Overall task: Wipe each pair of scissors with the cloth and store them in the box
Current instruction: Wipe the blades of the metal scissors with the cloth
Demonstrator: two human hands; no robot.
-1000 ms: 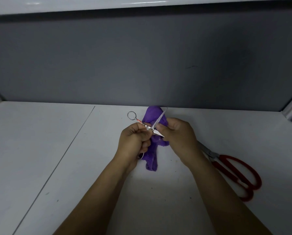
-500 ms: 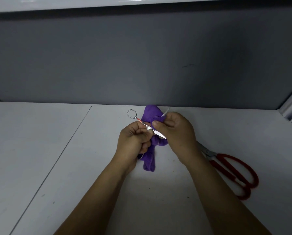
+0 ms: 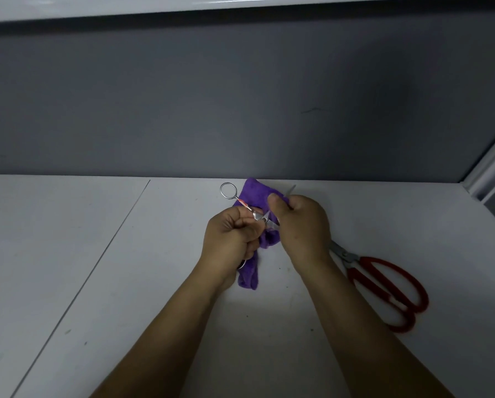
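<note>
A dull grey wall (image 3: 240,96) rises behind the purple cloth (image 3: 255,193) and fills the upper half of the view. Under the cloth spreads a white table (image 3: 68,254), and a thin dark seam (image 3: 99,259) runs through its surface well to the left of the cloth. Two bare forearms reach in from the near edge and meet at the cloth. A pair of red-handled scissors (image 3: 357,275) lies flat on the table to the right of the cloth and nearer the person, apart from it, its blades pointing towards the cloth and partly hidden behind the right wrist. The cloth itself is bunched and long, with one end standing up near the wall and the other hanging down to the table between the two wrists. The right hand (image 3: 301,225) grips the cloth's upper part, with the thumb pressed on the fabric and the fingers curled behind it. The left hand (image 3: 230,239), just left of the cloth, is clenched round the handle of the small silver scissors (image 3: 257,216). One finger ring stands free above this fist, beside the cloth's top end, while the blades are folded into the cloth inside the right hand's grip.
</note>
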